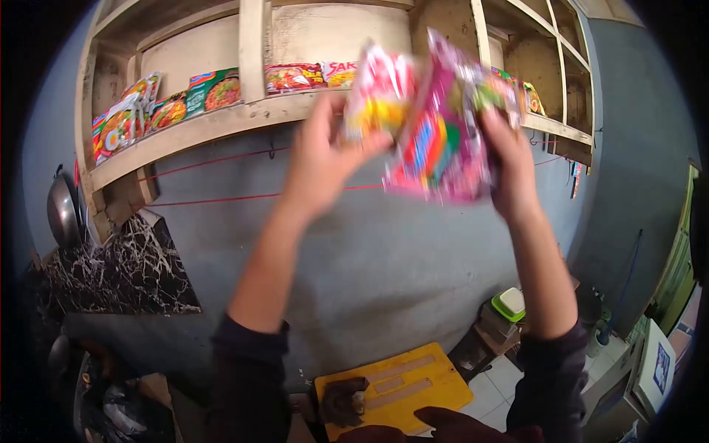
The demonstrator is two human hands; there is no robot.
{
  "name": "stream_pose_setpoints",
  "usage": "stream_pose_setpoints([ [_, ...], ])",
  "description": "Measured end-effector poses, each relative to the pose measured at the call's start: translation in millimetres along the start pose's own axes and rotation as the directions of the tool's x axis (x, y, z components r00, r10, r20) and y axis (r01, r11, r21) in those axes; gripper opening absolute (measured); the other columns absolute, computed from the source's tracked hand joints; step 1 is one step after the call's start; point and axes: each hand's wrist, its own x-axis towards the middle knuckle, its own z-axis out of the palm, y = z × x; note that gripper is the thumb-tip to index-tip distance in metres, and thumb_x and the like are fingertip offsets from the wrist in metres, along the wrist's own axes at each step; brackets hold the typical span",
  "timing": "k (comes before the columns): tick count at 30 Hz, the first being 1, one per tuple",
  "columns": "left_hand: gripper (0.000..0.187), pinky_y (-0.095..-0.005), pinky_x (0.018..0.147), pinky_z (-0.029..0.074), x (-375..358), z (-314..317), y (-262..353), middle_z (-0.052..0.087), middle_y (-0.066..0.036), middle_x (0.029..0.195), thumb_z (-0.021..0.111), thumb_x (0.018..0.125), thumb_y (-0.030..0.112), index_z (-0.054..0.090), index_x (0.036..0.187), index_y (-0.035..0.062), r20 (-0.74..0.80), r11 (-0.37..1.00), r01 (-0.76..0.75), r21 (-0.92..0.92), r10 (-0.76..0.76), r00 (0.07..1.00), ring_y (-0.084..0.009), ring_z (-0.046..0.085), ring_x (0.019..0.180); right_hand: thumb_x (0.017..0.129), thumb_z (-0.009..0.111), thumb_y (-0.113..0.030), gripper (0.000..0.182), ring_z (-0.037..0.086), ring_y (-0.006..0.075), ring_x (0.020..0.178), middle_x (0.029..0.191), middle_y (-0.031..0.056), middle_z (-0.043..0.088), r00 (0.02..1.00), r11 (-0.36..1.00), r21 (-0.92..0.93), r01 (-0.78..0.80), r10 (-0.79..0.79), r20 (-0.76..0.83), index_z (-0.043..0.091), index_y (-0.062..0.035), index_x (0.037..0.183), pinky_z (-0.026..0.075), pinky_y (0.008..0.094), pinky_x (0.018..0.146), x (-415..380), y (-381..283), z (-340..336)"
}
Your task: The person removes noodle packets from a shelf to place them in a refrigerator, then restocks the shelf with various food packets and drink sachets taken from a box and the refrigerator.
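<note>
Both my hands are raised in front of a wooden wall shelf. My left hand grips a pink-and-white instant noodle packet, thumb across its lower edge. A purple instant noodle packet, blurred by motion, is held by its right side in my right hand. The two packets are side by side and nearly meet. Behind them on the shelf lie a red noodle packet and a yellow-and-white one. Further left stand green packets and a leaning group of noodle packets.
More packets sit on the shelf's right part. Red cords run along the grey wall below. A wok hangs at left. Below are a yellow tabletop, a green-rimmed container and a white appliance.
</note>
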Motion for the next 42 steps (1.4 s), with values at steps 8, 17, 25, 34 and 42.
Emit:
stream_pose_setpoints([
  [8,0.046,-0.0283,0.065,0.046,150.4,-36.6,-37.3,0.06,-0.008,0.077,0.067,0.072,0.018,0.044,0.108,0.0041,-0.002,0.493,-0.018,0.87,0.04,0.999,-0.0158,0.06,0.067,0.07,0.069,-0.032,0.047,0.061,0.0132,0.064,0.08,0.0087,0.063,0.993,0.991,-0.063,-0.115,0.117,0.02,0.055,0.0063,0.093,0.05,0.0262,0.062,193.2,72.0,-2.6],
  [17,0.037,-0.0335,0.072,0.047,154.6,-35.9,-60.9,0.063,-0.011,0.085,0.073,0.061,0.018,0.055,0.093,0.01,-0.071,0.03,0.073,0.997,-0.054,0.996,-0.0233,0.06,0.084,0.073,0.065,-0.036,0.039,0.062,0.0113,0.06,0.076,0.0059,0.064,0.876,0.918,-0.135,-0.373,0.397,0.276,0.057,-0.0024,0.091,0.051,0.0244,0.058,207.6,95.1,2.0],
  [25,0.019,-0.0268,0.07,0.044,162.1,-46.3,-68.0,0.064,-0.005,0.076,0.068,0.068,0.012,0.066,0.086,0.0072,0.228,0.486,-0.04,0.873,-0.333,0.915,-0.0142,0.058,0.074,0.081,0.056,-0.035,0.03,0.062,0.0112,0.061,0.079,0.0056,0.065,0.845,0.873,-0.288,-0.393,0.467,0.261,0.058,-0.0072,0.092,0.052,0.0236,0.06,212.3,99.0,3.3],
  [34,0.013,-0.0273,0.073,0.044,126.3,-17.4,-45.9,0.057,-0.008,0.098,0.054,0.08,0.012,0.064,0.086,0.0072,-0.036,0.299,-0.289,0.91,0.749,0.662,-0.0145,0.056,0.082,0.077,0.063,-0.03,0.039,0.059,0.0122,0.074,0.089,0.0073,0.061,0.981,0.979,-0.087,0.182,-0.186,-0.044,0.053,-0.0009,0.1,0.049,0.0254,0.062,183.0,91.2,-3.2],
  [42,0.068,-0.0318,0.085,0.04,50.4,134.3,-43.7,0.026,-0.018,0.12,0.065,0.077,0.021,0.022,0.122,-0.0042,-0.378,0.88,-0.337,0.334,0.453,0.807,-0.0221,0.045,0.1,0.078,0.062,-0.034,0.037,0.059,0.0104,0.072,0.088,0.0032,0.061,0.994,0.987,-0.118,0.108,-0.106,0.021,0.053,-0.0081,0.103,0.05,0.0262,0.062,70.7,52.6,-66.0],
])
